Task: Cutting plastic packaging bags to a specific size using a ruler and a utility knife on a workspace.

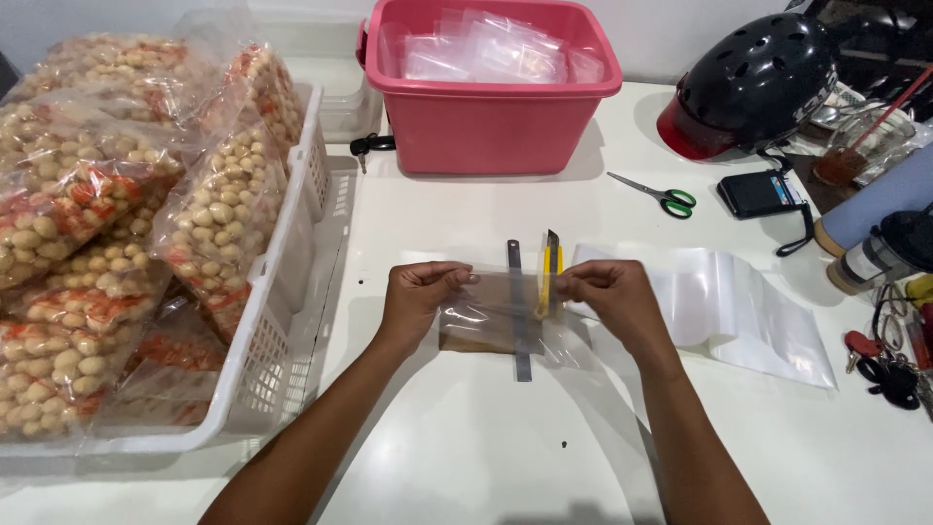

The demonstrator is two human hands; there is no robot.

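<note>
Both hands, left (420,292) and right (607,295), pinched on a clear plastic bag (496,316), beside basketed red-labelled nut packets (219,209).

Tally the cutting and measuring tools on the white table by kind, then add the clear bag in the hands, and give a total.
Scissors: 1
Utility knife: 1
Metal ruler: 1
Clear bag, held by the left hand and right hand: 1
Total: 4
</note>
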